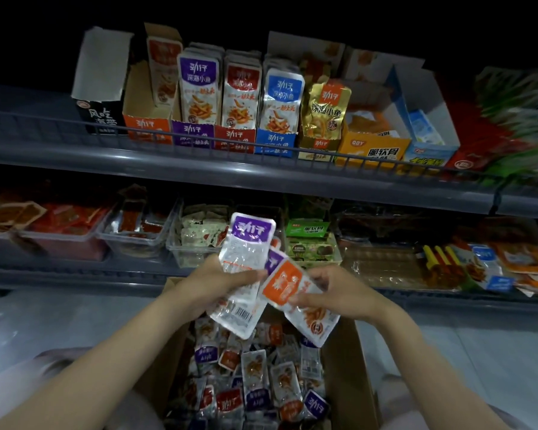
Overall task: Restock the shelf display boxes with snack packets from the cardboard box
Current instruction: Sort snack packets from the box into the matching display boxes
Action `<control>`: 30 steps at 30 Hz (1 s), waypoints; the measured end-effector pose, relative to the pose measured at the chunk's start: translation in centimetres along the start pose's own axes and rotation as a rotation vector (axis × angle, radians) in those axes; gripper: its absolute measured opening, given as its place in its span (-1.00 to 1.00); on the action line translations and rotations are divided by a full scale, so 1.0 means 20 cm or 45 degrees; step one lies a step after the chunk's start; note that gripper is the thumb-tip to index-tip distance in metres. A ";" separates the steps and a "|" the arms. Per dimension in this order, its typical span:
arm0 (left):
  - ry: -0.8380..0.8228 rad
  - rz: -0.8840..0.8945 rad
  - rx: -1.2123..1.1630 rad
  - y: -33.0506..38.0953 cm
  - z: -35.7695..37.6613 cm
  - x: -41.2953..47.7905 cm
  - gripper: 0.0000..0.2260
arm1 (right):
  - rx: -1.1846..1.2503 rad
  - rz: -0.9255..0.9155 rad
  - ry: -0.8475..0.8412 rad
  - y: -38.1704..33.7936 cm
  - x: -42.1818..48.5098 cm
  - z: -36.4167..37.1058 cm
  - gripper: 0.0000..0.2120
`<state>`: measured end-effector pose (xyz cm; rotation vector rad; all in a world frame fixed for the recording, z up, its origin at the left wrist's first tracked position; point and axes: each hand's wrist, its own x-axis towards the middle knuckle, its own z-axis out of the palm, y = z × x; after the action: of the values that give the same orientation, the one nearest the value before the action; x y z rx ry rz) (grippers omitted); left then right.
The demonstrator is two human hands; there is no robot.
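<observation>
Head view: left hand point(218, 283) grips several purple packets point(246, 252), right hand point(333, 293) pinches an orange packet point(292, 293); they look light, slick and soft, best held at the edges.

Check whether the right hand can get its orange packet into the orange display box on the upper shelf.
Probably yes. The orange display box is open-topped and mostly unfilled, with a wire rail in front. The right hand pinches the orange packet, but must cross above the left hand holding purple packets.
</observation>
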<state>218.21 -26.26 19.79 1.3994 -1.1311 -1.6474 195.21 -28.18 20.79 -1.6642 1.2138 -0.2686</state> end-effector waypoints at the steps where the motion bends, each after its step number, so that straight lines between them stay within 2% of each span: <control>1: 0.016 0.005 -0.085 0.01 -0.01 0.01 -0.82 | 0.041 -0.034 0.085 -0.01 -0.01 -0.02 -0.84; 2: 0.036 0.000 -0.182 0.02 -0.02 0.01 -0.85 | 0.144 -0.040 0.200 -0.02 -0.01 -0.03 -0.87; 4: 0.062 -0.034 -0.353 0.04 -0.02 0.02 -0.89 | 0.581 0.025 0.376 -0.03 -0.02 -0.04 -0.82; 6: 0.020 -0.046 -0.395 0.04 0.00 0.02 -0.87 | 1.013 0.120 0.401 -0.04 -0.01 0.01 -0.72; 9: 0.025 0.005 -0.252 0.00 0.05 0.02 -0.70 | 1.221 0.157 0.326 -0.07 0.02 0.12 -0.66; 11: 0.103 0.042 -0.171 0.00 0.05 0.03 -0.53 | 1.280 0.098 0.300 -0.08 0.04 0.15 -0.63; 13: 0.121 0.071 -0.130 0.00 0.05 0.04 -0.44 | 1.285 0.103 0.298 -0.09 0.04 0.16 -0.65; 15: 0.113 0.062 -0.160 0.00 0.04 0.04 -0.48 | 1.276 0.127 0.307 -0.09 0.04 0.17 -0.66; 18: 0.100 0.111 -0.185 0.01 0.05 0.03 -0.74 | 1.258 0.097 0.337 -0.07 0.05 0.19 -0.59; 22: 0.189 0.069 -0.212 0.01 0.05 0.03 -0.73 | 1.244 0.090 0.391 -0.07 0.07 0.22 -0.63; 27: 0.079 -0.117 -0.229 0.05 0.07 0.02 -0.65 | 1.262 0.138 0.281 -0.08 0.09 0.24 -0.61; 30: 0.106 -0.159 -0.297 0.07 0.06 0.03 -0.65 | 1.238 0.171 0.331 -0.08 0.10 0.21 -0.63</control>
<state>216.94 -27.13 20.95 1.3955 -0.7897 -1.7288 199.82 -27.29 19.46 -0.7120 1.1004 -0.8548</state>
